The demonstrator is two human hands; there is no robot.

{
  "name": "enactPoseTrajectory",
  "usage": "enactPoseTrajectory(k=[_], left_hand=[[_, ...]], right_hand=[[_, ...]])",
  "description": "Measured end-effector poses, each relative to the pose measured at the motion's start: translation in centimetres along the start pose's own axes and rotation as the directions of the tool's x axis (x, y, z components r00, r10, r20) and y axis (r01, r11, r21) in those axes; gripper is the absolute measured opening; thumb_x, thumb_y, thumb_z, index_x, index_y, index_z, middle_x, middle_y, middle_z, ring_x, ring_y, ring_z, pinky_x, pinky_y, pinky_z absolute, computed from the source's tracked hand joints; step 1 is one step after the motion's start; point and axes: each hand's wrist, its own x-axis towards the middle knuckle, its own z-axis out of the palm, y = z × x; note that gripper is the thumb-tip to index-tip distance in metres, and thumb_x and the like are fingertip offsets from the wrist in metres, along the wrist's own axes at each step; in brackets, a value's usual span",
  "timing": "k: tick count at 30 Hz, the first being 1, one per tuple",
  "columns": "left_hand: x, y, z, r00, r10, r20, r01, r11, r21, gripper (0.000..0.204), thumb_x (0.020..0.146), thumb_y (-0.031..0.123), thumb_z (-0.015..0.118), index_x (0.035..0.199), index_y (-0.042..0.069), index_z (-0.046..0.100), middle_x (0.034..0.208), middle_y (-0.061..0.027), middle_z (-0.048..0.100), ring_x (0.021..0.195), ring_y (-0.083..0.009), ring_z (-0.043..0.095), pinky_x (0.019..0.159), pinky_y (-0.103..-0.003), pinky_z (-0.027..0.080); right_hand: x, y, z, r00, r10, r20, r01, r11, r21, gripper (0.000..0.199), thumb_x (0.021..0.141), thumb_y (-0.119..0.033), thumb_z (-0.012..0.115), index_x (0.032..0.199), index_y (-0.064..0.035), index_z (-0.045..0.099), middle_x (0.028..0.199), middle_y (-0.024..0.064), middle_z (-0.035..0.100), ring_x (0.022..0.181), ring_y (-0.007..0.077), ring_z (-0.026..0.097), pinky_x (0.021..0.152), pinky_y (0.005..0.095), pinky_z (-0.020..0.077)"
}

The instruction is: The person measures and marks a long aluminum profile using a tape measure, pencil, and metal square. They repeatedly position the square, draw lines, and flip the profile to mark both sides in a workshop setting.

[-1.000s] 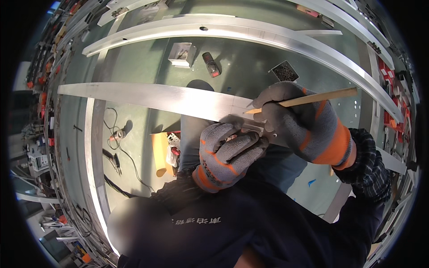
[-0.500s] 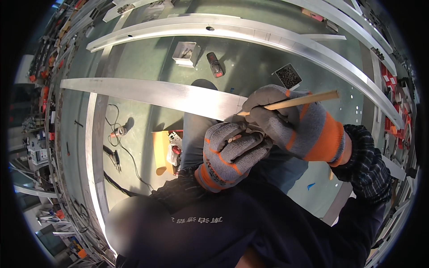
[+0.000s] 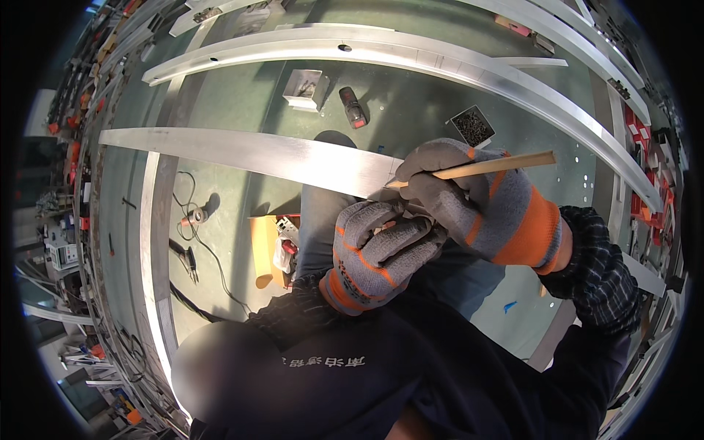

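Observation:
A long flat aluminium bar (image 3: 249, 152) lies across my knees. My right hand (image 3: 480, 205), in a grey and orange glove, grips a wooden pencil (image 3: 491, 167) whose tip rests on the bar's near end. My left hand (image 3: 378, 253), gloved the same way, is curled into a fist right beside it, pressing on something at the bar's end that the fingers hide.
On the green floor lie curved aluminium rails (image 3: 411, 55), a small white box (image 3: 304, 88), a dark tool with a red band (image 3: 354, 108), a black tray of screws (image 3: 473, 126), a cable with a plug (image 3: 194, 216) and a wooden block (image 3: 262, 249).
Both hands have shifted slightly lower and left along the bar, and the pencil has tilted flatter. The bar has not moved.

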Motion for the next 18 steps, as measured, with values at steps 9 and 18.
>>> enactPoseTrajectory(k=[9, 18], left_hand=[[0.1, 0.7, -0.2, 0.999, -0.032, -0.014, 0.032, 0.999, 0.024, 0.022, 0.074, 0.026, 0.094, 0.095, 0.029, 0.088, 0.107, 0.0063, 0.078, 0.11, -0.0276, 0.07, 0.087, -0.045, 0.064], [0.3, 0.1, 0.1, 1.0, 0.009, 0.018, -0.01, 0.999, 0.037, 0.028, 0.072, 0.027, 0.094, 0.1, 0.028, 0.088, 0.112, 0.0055, 0.078, 0.111, -0.0278, 0.07, 0.09, -0.044, 0.062]], right_hand=[[-0.2, -0.4, -0.5, 0.999, -0.027, 0.032, 0.031, 0.991, -0.132, 0.02, 0.109, -0.014, 0.064, 0.126, -0.0027, 0.067, 0.118, 0.0109, 0.069, 0.102, 0.0265, 0.071, 0.092, 0.0384, 0.0607], [-3.5, -0.8, -2.6, 0.997, 0.072, 0.007, -0.071, 0.995, -0.07, 0.021, 0.107, -0.012, 0.068, 0.126, -0.0045, 0.07, 0.108, 0.0105, 0.074, 0.096, 0.0252, 0.075, 0.085, 0.0351, 0.0625]])
